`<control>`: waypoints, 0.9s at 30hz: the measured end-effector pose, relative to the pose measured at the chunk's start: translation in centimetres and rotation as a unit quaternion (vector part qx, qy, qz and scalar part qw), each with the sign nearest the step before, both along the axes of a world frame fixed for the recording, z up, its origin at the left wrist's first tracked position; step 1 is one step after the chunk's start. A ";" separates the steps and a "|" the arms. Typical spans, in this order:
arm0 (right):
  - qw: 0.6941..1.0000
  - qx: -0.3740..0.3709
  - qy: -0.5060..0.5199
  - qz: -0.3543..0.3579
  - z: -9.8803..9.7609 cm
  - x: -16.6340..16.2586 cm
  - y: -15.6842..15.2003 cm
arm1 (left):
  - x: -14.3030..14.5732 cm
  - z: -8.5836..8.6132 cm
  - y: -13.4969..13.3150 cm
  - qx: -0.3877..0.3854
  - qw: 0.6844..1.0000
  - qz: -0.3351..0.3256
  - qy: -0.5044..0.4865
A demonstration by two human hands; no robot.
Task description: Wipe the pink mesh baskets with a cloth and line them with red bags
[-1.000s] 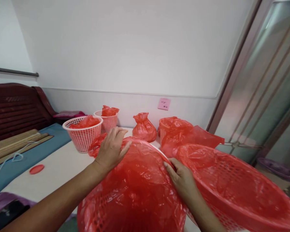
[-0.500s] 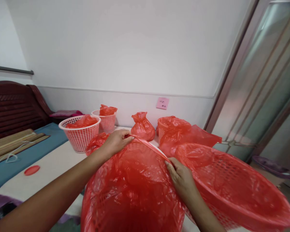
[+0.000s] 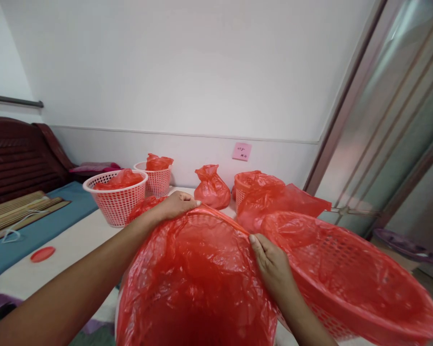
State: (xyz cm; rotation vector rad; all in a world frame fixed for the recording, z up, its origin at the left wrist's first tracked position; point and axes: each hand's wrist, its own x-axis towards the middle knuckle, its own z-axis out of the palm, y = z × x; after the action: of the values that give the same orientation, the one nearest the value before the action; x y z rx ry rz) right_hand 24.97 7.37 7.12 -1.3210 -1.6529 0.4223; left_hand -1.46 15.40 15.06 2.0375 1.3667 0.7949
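A pink mesh basket lined with a red plastic bag [image 3: 198, 283] stands right in front of me. My left hand [image 3: 176, 204] is closed over the bag's edge at the basket's far rim. At the right side of the rim, my right hand [image 3: 272, 269] pinches the same bag edge. A second, wider bag-lined basket [image 3: 350, 278] tilts against it on the right.
Two smaller pink baskets [image 3: 117, 194] [image 3: 159, 177] with red bags stand at the back left of the white table [image 3: 75, 245]. A tied red bag [image 3: 211, 187] and another bagged basket [image 3: 256, 190] sit by the wall. A red lid [image 3: 43, 253] lies at left. A sliding door [image 3: 393, 144] is on the right.
My left hand moved from lying flat on the bag to gripping its edge at the far rim. The bag has been drawn over the rim, and the basket's inside now shows.
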 end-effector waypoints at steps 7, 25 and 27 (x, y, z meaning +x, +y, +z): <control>0.994 -0.045 0.095 0.013 0.4 -0.5 0.5 | 0.2 -0.1 0.6 -0.003 1.000 -0.006 -0.020; 0.998 0.025 0.051 -0.022 0.1 -0.1 0.9 | 1.2 0.2 -0.1 0.119 0.989 -0.054 -0.064; 0.998 0.027 0.051 -0.022 0.1 0.0 1.0 | 1.1 0.2 0.0 0.099 0.991 -0.053 -0.069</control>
State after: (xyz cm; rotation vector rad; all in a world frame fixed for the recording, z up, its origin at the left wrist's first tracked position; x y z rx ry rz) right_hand 24.99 8.38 7.20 -1.2728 -1.5391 0.4099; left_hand -0.36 15.37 15.30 2.1400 1.1309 1.0386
